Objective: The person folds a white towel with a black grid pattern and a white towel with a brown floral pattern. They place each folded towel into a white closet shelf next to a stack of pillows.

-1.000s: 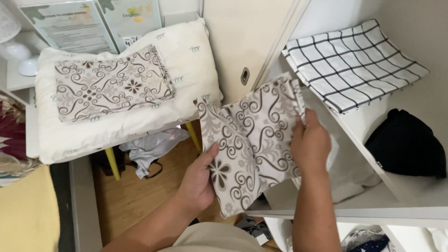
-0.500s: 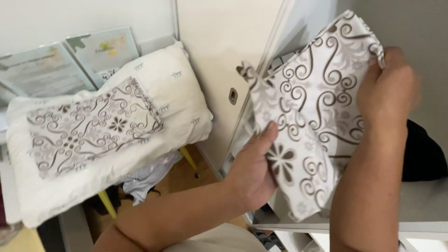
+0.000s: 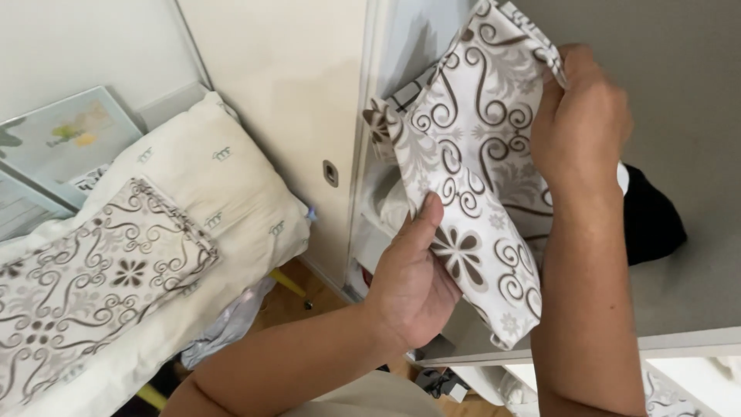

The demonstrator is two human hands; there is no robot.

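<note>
I hold a folded white cloth with brown swirls and flowers (image 3: 471, 177) up in front of an open wardrobe shelf. My left hand (image 3: 413, 282) grips its lower edge from underneath, thumb on the front. Pinching the cloth's top right corner is my right hand (image 3: 579, 127), raised near the top of the view. The cloth tilts, its upper end reaching into the shelf space. A second folded cloth with the same pattern (image 3: 93, 270) lies on a cream pillow (image 3: 224, 201) at the left.
A cream wardrobe door (image 3: 309, 100) with a small round fitting stands left of the shelf opening. A black garment (image 3: 652, 224) lies on the grey shelf (image 3: 687, 301). Framed pictures (image 3: 54, 147) lean on the wall. Crumpled light cloth (image 3: 231, 324) lies on the wooden floor under the pillow.
Both hands have lifted the patterned cloth higher and further into the shelf space. The view has swung closer to the wardrobe, and the checked cloth seen earlier is out of sight.
</note>
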